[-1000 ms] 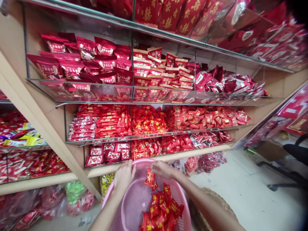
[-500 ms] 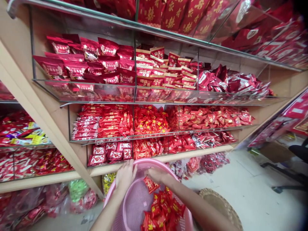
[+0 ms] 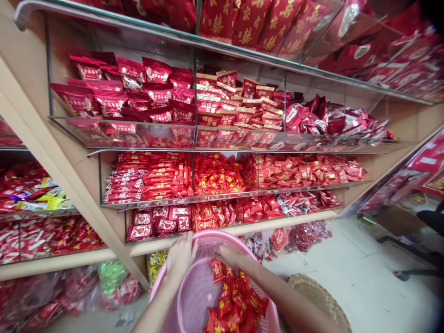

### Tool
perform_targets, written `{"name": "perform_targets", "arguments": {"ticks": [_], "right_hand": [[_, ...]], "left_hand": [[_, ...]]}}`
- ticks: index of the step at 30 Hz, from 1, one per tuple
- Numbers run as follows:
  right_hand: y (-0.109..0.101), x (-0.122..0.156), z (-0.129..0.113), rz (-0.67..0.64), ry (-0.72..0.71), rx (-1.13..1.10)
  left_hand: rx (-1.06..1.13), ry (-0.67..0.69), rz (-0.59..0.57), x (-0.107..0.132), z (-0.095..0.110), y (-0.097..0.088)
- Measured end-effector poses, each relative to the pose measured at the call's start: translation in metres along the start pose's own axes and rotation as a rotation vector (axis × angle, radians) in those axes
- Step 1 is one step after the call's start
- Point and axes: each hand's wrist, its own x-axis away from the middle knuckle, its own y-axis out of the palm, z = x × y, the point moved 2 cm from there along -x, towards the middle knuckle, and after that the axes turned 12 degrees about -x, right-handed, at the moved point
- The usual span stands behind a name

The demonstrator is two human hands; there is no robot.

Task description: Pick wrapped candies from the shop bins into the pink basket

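A pink plastic basket point(image 3: 180, 296) with mesh walls stands in front of the lowest shelf. My left hand point(image 3: 182, 254) is closed over its left far rim. Inside the basket, my right hand point(image 3: 229, 254) has its fingers curled over a few small red candy packets point(image 3: 222, 271) with gold print; the fingertips are partly hidden. Just below them, a heap of shiny red candy packets point(image 3: 237, 305) with yellow print lies in the right part of the basket.
Glass-fronted shelves hold red packets point(image 3: 218, 178) in divided compartments. At the left stands a slanting wooden upright point(image 3: 86, 199). Plastic bags point(image 3: 114, 282) lie beneath the shelves. On the floor at the right are a woven round item point(image 3: 321, 296) and a dark chair base point(image 3: 402, 275).
My right hand and the packets at its fingers have shifted slightly right, closer to the heap. The left hand stays on the basket rim.
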Motion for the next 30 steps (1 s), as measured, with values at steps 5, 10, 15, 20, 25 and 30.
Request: {"name": "perform_targets", "arguments": {"ticks": [5,10,15,20,25,30], "right_hand": [[-0.032,-0.008,-0.03,-0.004,-0.112,0.104],[-0.061,-0.04,-0.048,0.354,0.101,0.16],[-0.053,-0.073,-0.056,0.455,0.258,0.211],[-0.043,-0.087,-0.056,0.443,0.313,0.181],[-0.049,-0.086,-0.055,0.452,0.314,0.082],[-0.068,-0.07,-0.051,0.439,0.289,-0.029]], "left_hand": [[0.009,-0.005,0.011,-0.001,0.001,0.001],[0.003,-0.004,0.022,-0.001,0.001,0.003],[0.005,0.001,0.024,0.0,-0.001,0.002],[0.015,-0.02,0.033,0.001,-0.003,0.003],[0.01,-0.007,0.02,0.0,-0.002,0.002],[0.007,-0.008,0.018,-0.001,-0.002,0.0]]}}
